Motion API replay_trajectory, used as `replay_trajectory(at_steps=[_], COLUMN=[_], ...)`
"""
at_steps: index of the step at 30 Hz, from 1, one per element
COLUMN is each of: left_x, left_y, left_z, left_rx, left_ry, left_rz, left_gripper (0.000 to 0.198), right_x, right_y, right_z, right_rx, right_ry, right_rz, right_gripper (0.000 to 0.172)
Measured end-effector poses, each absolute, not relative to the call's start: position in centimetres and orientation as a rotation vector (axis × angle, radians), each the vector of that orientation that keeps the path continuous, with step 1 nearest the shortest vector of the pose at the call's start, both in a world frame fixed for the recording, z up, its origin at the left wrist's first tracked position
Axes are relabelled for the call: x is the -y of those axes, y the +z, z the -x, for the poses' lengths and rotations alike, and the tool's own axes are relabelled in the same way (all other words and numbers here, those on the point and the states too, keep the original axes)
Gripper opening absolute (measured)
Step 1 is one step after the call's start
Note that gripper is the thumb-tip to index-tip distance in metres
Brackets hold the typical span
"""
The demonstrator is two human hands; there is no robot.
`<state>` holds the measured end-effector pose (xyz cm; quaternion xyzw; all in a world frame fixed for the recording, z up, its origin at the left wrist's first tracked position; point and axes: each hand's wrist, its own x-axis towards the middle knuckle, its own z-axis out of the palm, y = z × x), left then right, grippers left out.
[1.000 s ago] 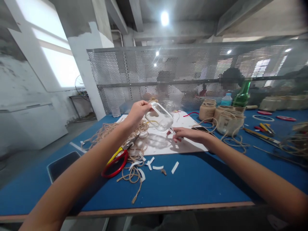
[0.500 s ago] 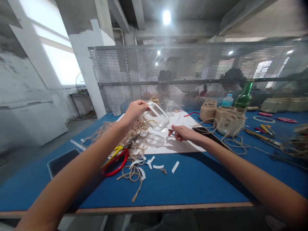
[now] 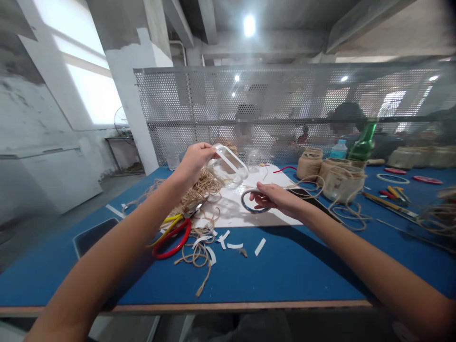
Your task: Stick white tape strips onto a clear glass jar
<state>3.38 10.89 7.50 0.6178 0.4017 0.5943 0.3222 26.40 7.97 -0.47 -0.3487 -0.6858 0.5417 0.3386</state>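
Observation:
My left hand is closed round a clear glass jar, holding it tilted in the air above the white sheet. A strip of white tape runs along the jar's side. My right hand grips a thin roll of tape, a ring lifted just above the white sheet. The two hands are a short way apart, the jar higher and to the left of the ring.
Red-handled scissors, tangled jute twine and several white paper scraps lie on the blue table. Twine-wrapped jars, a green bottle, a dark phone and hand tools stand at right. People sit behind a perforated metal screen.
My right hand has picked the tape ring up off the white sheet. My left hand has carried the jar slightly up and away, turning it.

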Motion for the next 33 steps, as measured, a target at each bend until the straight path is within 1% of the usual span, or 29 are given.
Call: replay_trajectory(at_steps=[4, 9, 15, 20, 24, 28, 30, 33], left_x=[-11.2, -11.4, -10.7, -10.2, -9.6, -8.5, -7.9, -7.4], left_y=[8.1, 9.1, 8.9, 8.2, 7.8, 7.5, 7.4, 7.3], left_z=[-3.3, -3.3, -3.2, -3.0, -2.9, -3.3, -3.7, -4.3], left_rx=[-1.071, -1.135, -1.150, -1.154, -1.150, -1.188, -1.206, -1.211], left_ry=[1.556, 1.609, 1.643, 1.631, 1.642, 1.665, 1.647, 1.587], left_rz=[-1.665, -1.754, -1.817, -1.833, -1.893, -1.937, -1.931, -1.916], left_gripper=[0.010, 0.010, 0.011, 0.013, 0.012, 0.011, 0.011, 0.012], right_x=[-7.7, -7.8, -7.7, -7.3, -6.9, -6.5, -6.2, -5.8], right_y=[-0.3, -0.4, -0.6, -0.8, -0.7, -0.6, -0.7, -0.9], right_z=[-26.5, -26.6, -26.4, -26.5, -26.3, -25.7, -25.4, -24.9], right_rx=[1.624, 1.527, 1.607, 1.674, 1.660, 1.624, 1.559, 1.451], right_ry=[1.548, 1.637, 1.544, 1.543, 1.670, 1.696, 1.747, 1.927], right_rz=[0.808, 0.752, 0.708, 0.671, 0.596, 0.594, 0.593, 0.565], right_gripper=[0.045, 0.041, 0.029, 0.028, 0.018, 0.010, 0.013, 0.017])
